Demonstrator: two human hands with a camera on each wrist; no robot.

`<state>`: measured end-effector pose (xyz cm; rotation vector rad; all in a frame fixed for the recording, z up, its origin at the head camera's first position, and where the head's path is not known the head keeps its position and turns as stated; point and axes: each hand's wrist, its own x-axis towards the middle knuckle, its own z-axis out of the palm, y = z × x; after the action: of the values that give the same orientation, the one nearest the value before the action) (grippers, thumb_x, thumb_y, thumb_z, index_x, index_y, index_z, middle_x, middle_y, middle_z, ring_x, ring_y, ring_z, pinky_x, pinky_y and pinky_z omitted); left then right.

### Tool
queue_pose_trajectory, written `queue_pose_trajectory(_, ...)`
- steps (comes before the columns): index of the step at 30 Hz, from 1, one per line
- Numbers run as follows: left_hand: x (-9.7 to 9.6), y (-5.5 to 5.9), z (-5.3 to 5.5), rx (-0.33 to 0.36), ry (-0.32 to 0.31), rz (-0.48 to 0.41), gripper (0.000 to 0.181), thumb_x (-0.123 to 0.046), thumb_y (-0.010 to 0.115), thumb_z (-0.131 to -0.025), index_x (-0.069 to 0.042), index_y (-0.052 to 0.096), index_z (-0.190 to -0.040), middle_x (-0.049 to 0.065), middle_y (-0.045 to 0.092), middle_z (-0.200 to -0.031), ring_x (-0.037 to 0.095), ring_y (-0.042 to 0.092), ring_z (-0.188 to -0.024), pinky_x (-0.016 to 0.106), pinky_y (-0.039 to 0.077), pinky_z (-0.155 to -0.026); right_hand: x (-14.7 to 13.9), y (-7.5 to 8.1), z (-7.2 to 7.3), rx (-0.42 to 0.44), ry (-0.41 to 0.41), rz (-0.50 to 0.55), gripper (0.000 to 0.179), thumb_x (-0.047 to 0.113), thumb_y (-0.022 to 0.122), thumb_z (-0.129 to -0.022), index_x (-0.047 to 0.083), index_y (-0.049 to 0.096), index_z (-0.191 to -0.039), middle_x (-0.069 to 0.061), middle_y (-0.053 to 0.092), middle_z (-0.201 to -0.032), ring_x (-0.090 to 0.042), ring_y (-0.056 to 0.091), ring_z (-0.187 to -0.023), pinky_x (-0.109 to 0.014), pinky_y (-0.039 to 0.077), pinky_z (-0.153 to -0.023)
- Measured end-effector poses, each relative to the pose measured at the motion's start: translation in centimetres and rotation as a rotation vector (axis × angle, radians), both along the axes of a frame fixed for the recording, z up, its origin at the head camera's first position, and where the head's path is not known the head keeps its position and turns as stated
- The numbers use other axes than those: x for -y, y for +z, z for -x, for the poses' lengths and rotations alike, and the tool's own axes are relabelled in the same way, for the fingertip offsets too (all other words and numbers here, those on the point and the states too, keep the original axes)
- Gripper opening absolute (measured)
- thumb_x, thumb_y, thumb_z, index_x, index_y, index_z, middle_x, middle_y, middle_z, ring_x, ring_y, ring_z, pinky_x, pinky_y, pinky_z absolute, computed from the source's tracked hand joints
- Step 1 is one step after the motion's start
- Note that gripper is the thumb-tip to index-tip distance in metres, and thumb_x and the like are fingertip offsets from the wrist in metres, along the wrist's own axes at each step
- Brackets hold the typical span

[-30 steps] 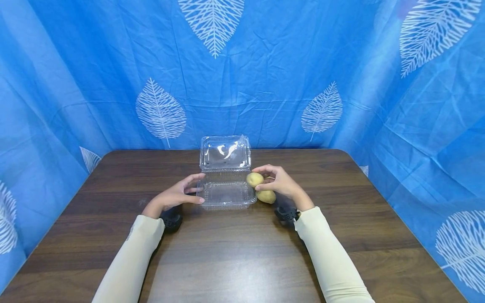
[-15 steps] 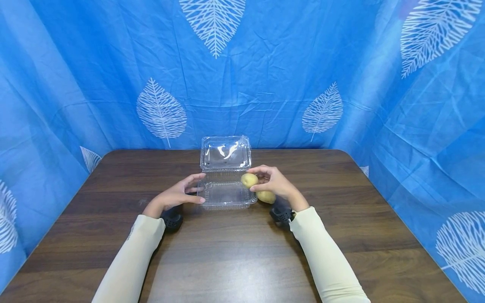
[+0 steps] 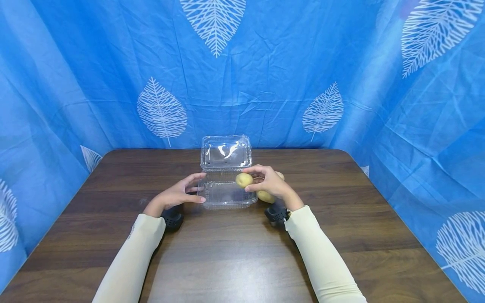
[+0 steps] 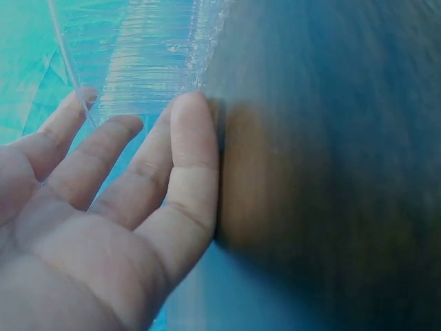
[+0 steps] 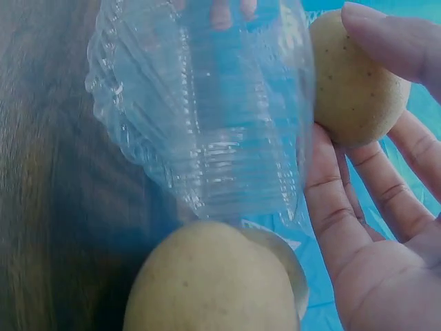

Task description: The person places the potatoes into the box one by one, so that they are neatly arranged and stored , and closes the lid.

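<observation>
Bench (image 3: 235, 248), bearing a clear container (image 3: 221, 193), its long axis running left to right; lid (image 3: 226, 153) raised on the far side. Left hand (image 3: 174, 195): fingers and thumb spread at the container's left end, apparently gripping nothing. Right hand (image 3: 273, 184): curled round the held potato (image 3: 244, 180), above the container's right end; the interior extends below and leftward. Loose potatoes (image 3: 266, 196) lie right of the container, partly hidden.

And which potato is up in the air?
The potato pinched in the right hand, up over the clear box. The other two potatoes sit lower, beside the box, not held.
</observation>
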<state>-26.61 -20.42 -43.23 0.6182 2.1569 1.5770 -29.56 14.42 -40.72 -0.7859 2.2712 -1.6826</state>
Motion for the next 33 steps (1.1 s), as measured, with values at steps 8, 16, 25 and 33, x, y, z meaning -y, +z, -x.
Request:
queue_pose_trajectory(8,0.0,-0.1,0.0,0.003,-0.001,0.0,0.099,-0.015,0.081,-0.096,0.005,0.016,-0.169,0.032,0.012,-0.175,0.058,0.027,-0.156,0.07,0.035,-0.121,0.9,-0.2,0.1,0.011,0.029,0.014,0.059,-0.013,0.081,-0.086,-0.014,0.061,-0.141,-0.024,0.067,-0.133,-0.015,0.068,-0.105,-0.028,0.059,-0.093)
queue_pose_trajectory(16,0.0,-0.2,0.0,0.01,-0.002,-0.006,0.099,-0.014,0.081,-0.096,0.005,0.016,-0.169,0.032,0.013,-0.175,0.057,0.029,-0.156,0.068,0.036,-0.12,1.8,0.0,0.0,0.029,0.028,0.011,0.059,-0.01,0.082,-0.085,-0.013,0.062,-0.14,-0.024,0.068,-0.134,-0.016,0.069,-0.107,-0.029,0.059,-0.097)
queue_pose_trajectory(25,-0.3,0.0,0.1,0.028,0.009,0.004,0.1,-0.016,0.082,-0.095,0.005,0.017,-0.169,0.03,0.014,-0.176,0.056,0.029,-0.156,0.068,0.035,-0.121,3.0,0.0,-0.2,0.07,0.011,-0.001,0.059,-0.008,0.082,-0.086,-0.011,0.062,-0.142,-0.022,0.069,-0.132,-0.017,0.068,-0.105,-0.029,0.058,-0.093)
queue_pose_trajectory(33,-0.2,0.1,0.1,0.029,0.019,0.011,0.101,-0.017,0.082,-0.094,0.004,0.017,-0.169,0.031,0.015,-0.175,0.056,0.029,-0.156,0.068,0.035,-0.121,4.0,0.1,-0.3,0.115,0.02,0.037,0.058,-0.011,0.082,-0.085,-0.011,0.064,-0.14,-0.02,0.07,-0.13,-0.018,0.067,-0.102,-0.029,0.058,-0.09)
